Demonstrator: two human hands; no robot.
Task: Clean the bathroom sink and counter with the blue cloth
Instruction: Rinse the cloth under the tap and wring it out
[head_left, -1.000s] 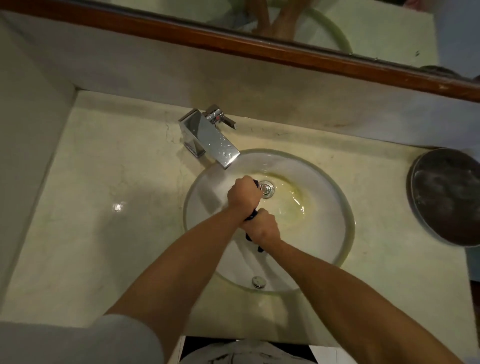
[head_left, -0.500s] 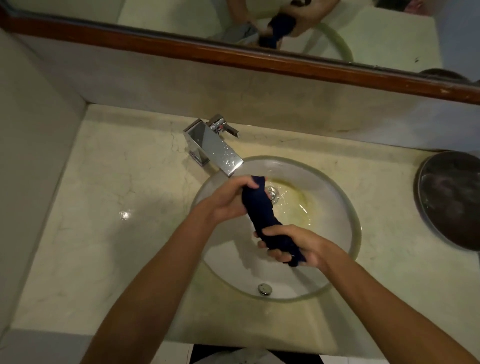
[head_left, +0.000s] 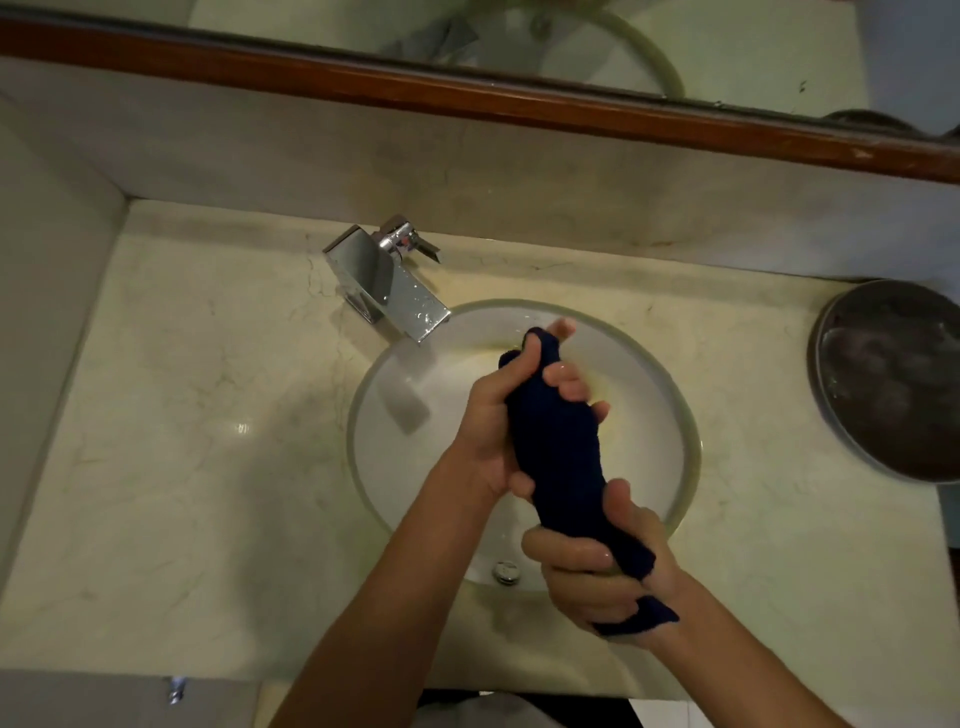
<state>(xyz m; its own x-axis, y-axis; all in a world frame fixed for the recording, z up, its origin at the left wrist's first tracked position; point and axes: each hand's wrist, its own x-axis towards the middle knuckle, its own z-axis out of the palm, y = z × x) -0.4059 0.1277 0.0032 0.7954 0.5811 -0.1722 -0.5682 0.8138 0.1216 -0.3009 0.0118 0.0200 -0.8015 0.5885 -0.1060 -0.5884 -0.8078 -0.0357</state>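
Because the blue cloth (head_left: 561, 447) is rolled into a dark, thick rope held above the sink (head_left: 410, 457), it will likely handle as something soft and limp, heavier than it looks if soaked, and probably a little slick where skin glistens against it. The left hand (head_left: 498, 421) grips the upper end with fingers curled round it, while the right hand (head_left: 597, 566) clenches the lower end, a loose tail poking out past the wrist. Holding both ends looks the sensible purchase for wringing; for wiping, the roll would have to be shaken open and taken flat under the palm. A chrome faucet (head_left: 387, 283) overhangs the basin's far-left rim and would obstruct strokes there. A round dark dish (head_left: 893, 379) sits on the counter (head_left: 208, 415) at the right edge, well apart from the hands. Yellowish staining shows inside the bowl near the cloth's upper end.
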